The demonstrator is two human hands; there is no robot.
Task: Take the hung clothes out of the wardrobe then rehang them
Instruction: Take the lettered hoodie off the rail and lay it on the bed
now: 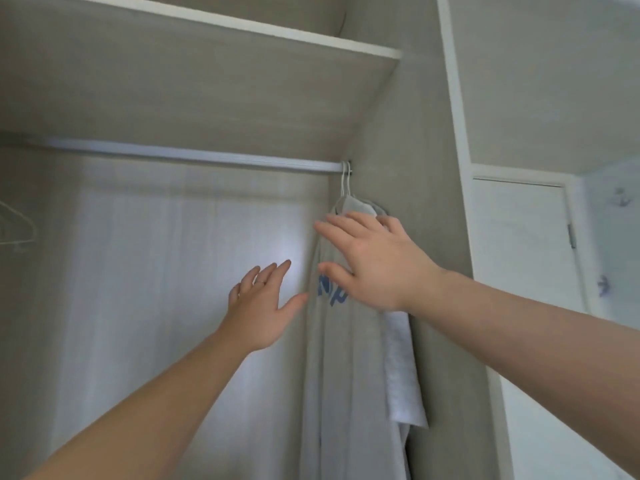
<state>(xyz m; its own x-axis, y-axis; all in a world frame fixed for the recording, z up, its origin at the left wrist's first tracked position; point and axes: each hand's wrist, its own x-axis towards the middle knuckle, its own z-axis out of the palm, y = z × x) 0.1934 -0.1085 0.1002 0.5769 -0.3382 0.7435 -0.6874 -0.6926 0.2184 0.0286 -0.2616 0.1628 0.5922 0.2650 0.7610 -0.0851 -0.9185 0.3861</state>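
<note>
On the right side there is a white door [519,258] with a small metal hinge [571,236] on its right edge. Above it is a grey panel [554,81], bordered by a white frame [453,98]. Farther right, a pale wall [614,237] carries small blue marks [604,285], too blurred to read.

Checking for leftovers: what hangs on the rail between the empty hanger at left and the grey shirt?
Nothing: in the head view the rail is bare from the empty hanger to the grey shirt.
</note>
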